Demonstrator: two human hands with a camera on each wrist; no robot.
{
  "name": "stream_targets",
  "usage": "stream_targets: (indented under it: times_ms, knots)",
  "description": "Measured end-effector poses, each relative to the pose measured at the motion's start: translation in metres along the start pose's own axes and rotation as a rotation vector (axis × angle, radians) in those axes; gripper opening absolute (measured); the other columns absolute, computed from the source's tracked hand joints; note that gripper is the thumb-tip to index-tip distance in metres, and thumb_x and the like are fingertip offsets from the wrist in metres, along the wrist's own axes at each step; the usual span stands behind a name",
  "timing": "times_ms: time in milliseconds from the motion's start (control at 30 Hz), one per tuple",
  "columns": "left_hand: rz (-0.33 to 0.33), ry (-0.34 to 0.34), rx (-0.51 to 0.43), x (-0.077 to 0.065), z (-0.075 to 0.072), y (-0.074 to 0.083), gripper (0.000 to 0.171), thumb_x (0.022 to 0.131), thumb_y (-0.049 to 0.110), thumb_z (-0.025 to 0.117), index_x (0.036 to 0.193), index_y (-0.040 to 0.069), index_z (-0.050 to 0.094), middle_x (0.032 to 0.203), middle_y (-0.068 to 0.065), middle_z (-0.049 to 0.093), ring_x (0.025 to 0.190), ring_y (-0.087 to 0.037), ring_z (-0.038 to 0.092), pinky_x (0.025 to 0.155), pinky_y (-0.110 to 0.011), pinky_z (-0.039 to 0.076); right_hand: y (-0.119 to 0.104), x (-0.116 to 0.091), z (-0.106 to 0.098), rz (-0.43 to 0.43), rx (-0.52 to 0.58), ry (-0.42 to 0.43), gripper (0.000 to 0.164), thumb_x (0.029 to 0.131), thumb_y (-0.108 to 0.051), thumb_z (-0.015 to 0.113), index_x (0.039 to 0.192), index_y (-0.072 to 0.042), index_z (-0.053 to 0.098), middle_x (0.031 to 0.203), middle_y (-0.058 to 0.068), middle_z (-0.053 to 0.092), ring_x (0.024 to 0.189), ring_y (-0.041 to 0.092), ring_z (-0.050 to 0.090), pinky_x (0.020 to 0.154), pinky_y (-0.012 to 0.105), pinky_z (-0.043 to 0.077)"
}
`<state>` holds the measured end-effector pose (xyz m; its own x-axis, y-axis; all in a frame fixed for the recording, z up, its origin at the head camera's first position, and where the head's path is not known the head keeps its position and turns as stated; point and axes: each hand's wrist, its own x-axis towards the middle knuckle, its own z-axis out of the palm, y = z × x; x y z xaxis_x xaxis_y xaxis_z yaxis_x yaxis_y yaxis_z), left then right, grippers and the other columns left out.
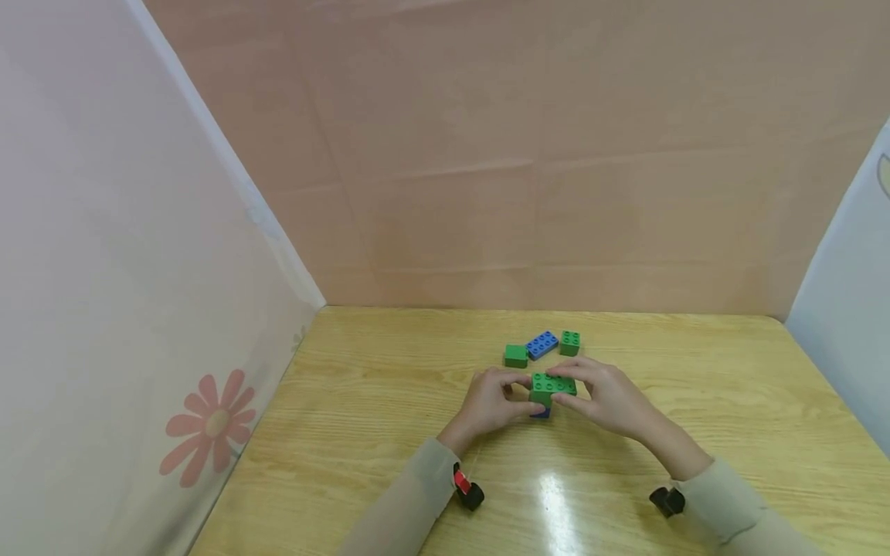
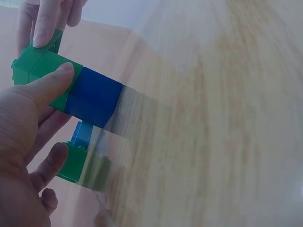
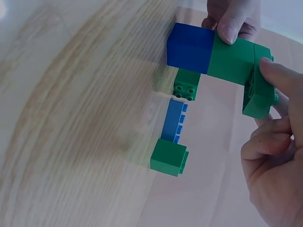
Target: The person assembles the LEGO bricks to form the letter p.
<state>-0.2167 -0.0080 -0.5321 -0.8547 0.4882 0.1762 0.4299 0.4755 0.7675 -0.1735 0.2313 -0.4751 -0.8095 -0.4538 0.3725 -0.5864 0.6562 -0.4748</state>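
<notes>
A small stack of toy building bricks stands on the table between the two hands. At its base is a blue brick (image 3: 191,49), with a square green brick (image 3: 231,61) on it. A longer green brick (image 1: 554,385) lies across the top and juts out to the right. My left hand (image 1: 490,401) grips the stack from the left, its thumb on the square green brick near the blue one. From the right, my right hand (image 1: 608,398) pinches the long green brick between thumb and fingers. In the wrist views the green bricks sit flush together.
Behind the stack lie a green brick (image 1: 516,357), a long blue brick (image 1: 542,344) and another green brick (image 1: 570,344) with its studs up. The wooden table (image 1: 375,386) meets a pink backdrop (image 1: 445,193) at its far edge. A pale sheet (image 1: 139,255) hangs at the left.
</notes>
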Motion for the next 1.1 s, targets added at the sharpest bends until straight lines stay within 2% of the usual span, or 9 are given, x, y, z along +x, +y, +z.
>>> stream_targets:
  times_ms: [67,167,267,367,433,567,767,967,1100]
  knots:
    - [0.001,-0.001,0.006,0.000,0.000,0.001,0.037,0.083,0.044,0.088,0.116,0.028,0.080,0.104,0.026,0.070,0.090,-0.008,0.060,0.083,-0.029,0.041,0.000,0.001,-0.001,-0.003,-0.006,-0.005,0.036,0.090,-0.019,0.084,0.125,-0.014,0.075,0.123,0.002,0.071,0.089,0.013,0.066,0.071,0.034,0.055]
    - [0.004,-0.001,0.014,0.000,0.000,0.001,0.037,0.083,0.045,0.087,0.116,0.030,0.080,0.104,0.027,0.069,0.090,-0.009,0.061,0.085,-0.030,0.038,0.001,0.002,-0.003,-0.003,0.005,-0.013,0.037,0.090,-0.022,0.084,0.125,-0.014,0.074,0.123,-0.001,0.072,0.102,0.018,0.069,0.078,0.041,0.057]
    - [0.004,0.001,0.004,0.000,0.001,0.001,0.037,0.083,0.046,0.087,0.116,0.031,0.080,0.104,0.027,0.069,0.091,-0.009,0.062,0.084,-0.029,0.040,0.004,0.003,-0.006,0.008,0.048,-0.008,0.036,0.091,-0.023,0.083,0.125,-0.014,0.074,0.120,-0.001,0.072,0.082,0.011,0.063,0.069,0.034,0.054]
    - [0.002,-0.001,-0.032,0.000,0.001,0.001,0.036,0.083,0.043,0.088,0.116,0.030,0.080,0.105,0.025,0.070,0.092,-0.010,0.062,0.082,-0.027,0.044,0.008,0.006,-0.010,0.018,0.089,0.013,0.034,0.093,-0.023,0.081,0.125,-0.015,0.073,0.113,-0.004,0.071,0.061,0.004,0.042,0.055,0.026,0.041]
    - [0.004,-0.003,-0.051,0.000,0.001,0.000,0.036,0.083,0.042,0.088,0.115,0.029,0.080,0.105,0.025,0.070,0.092,-0.011,0.063,0.079,-0.025,0.046,0.011,0.008,-0.014,0.024,0.107,0.034,0.033,0.094,-0.021,0.080,0.125,-0.016,0.073,0.101,-0.008,0.067,0.056,0.003,0.033,0.051,0.025,0.035]
    - [-0.003,-0.007,-0.058,0.000,0.001,0.001,0.036,0.083,0.043,0.088,0.116,0.029,0.080,0.104,0.025,0.070,0.092,-0.011,0.064,0.082,-0.027,0.046,0.018,0.013,-0.021,0.035,0.117,0.065,0.031,0.095,-0.019,0.078,0.126,-0.017,0.073,0.095,-0.009,0.062,0.055,0.004,0.032,0.050,0.025,0.033]
    - [-0.011,-0.011,-0.065,0.000,0.001,0.001,0.038,0.083,0.042,0.088,0.117,0.026,0.080,0.104,0.024,0.070,0.092,-0.009,0.063,0.079,-0.025,0.048,0.029,0.019,-0.025,0.116,0.120,0.049,0.037,0.097,-0.026,0.077,0.130,-0.014,0.071,0.100,-0.001,0.066,0.051,0.006,0.032,0.047,0.027,0.032]
    - [-0.013,-0.014,-0.074,0.001,0.001,0.000,0.039,0.083,0.042,0.089,0.118,0.026,0.080,0.104,0.025,0.070,0.093,-0.009,0.064,0.080,-0.024,0.049,0.043,0.024,-0.023,0.189,0.167,0.017,0.047,0.097,-0.032,0.076,0.137,-0.010,0.065,0.131,0.013,0.067,0.045,0.008,0.031,0.043,0.029,0.034]
    - [-0.012,-0.017,-0.080,0.001,0.001,0.001,0.040,0.082,0.041,0.089,0.118,0.025,0.080,0.104,0.025,0.070,0.094,-0.008,0.064,0.079,-0.023,0.050,0.052,0.025,-0.021,0.238,0.184,-0.010,0.052,0.098,-0.036,0.075,0.141,-0.010,0.062,0.136,0.015,0.063,0.044,0.008,0.030,0.042,0.029,0.035]
